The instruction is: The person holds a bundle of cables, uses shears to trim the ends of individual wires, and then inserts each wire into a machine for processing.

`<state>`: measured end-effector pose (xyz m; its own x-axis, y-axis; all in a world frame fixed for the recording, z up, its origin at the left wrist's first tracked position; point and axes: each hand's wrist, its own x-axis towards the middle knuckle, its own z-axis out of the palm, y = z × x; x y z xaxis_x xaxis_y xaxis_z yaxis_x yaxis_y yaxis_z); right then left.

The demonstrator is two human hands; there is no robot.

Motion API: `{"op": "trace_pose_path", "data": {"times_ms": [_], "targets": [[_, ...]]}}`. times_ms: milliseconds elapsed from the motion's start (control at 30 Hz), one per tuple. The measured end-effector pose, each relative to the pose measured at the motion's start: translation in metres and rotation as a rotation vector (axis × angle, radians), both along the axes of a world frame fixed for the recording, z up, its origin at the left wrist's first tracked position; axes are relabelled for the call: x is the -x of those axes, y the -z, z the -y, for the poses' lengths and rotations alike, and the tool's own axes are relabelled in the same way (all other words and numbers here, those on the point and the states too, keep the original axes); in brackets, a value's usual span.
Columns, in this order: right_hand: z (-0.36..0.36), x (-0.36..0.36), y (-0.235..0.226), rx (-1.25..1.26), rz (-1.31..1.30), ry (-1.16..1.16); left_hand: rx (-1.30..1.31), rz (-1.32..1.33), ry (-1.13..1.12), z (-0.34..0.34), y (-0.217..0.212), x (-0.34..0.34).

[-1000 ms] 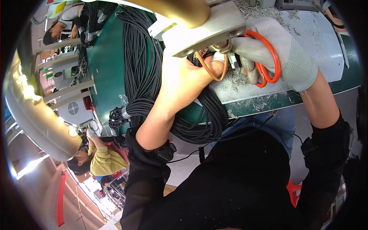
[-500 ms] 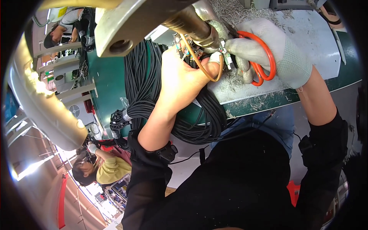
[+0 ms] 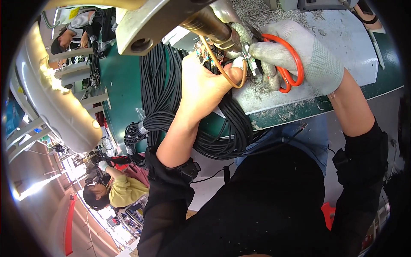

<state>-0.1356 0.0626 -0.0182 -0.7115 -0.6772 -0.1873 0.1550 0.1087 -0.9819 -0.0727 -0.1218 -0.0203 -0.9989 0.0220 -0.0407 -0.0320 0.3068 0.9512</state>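
Leftmost, a thick bundle of black cables (image 3: 171, 98) drapes over the green bench (image 3: 124, 81); beside it, the bare left hand (image 3: 201, 81) pinches a thin orange wire loop (image 3: 222, 70), while the gloved right hand (image 3: 299, 55) grips orange-handled scissors (image 3: 287, 70).

A metal fixture arm (image 3: 171, 21) overhangs the hands from above; black cable coils (image 3: 171, 98) crowd the left, while the pale worktop (image 3: 359, 47) lies open rightward.
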Motion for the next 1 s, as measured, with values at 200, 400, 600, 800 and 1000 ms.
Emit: {"op": "trace_pose_path", "data": {"times_ms": [200,400,600,800,1000], "targets": [[0.004,0.003,0.011,-0.030,0.077,0.021,0.131,0.065,0.009,0.005,0.002,-0.002],[0.010,0.001,0.006,-0.118,0.096,0.077,-0.035,0.001,0.016,-0.001,0.002,-0.001],[0.003,0.006,0.009,-0.052,0.055,0.004,0.080,-0.047,0.032,0.000,0.001,0.000],[0.000,0.003,0.001,-0.009,0.043,-0.028,0.019,0.003,-0.001,-0.002,-0.001,-0.001],[0.000,0.003,0.009,-0.035,-0.005,-0.016,0.018,0.156,-0.030,0.008,0.002,-0.002]]}}
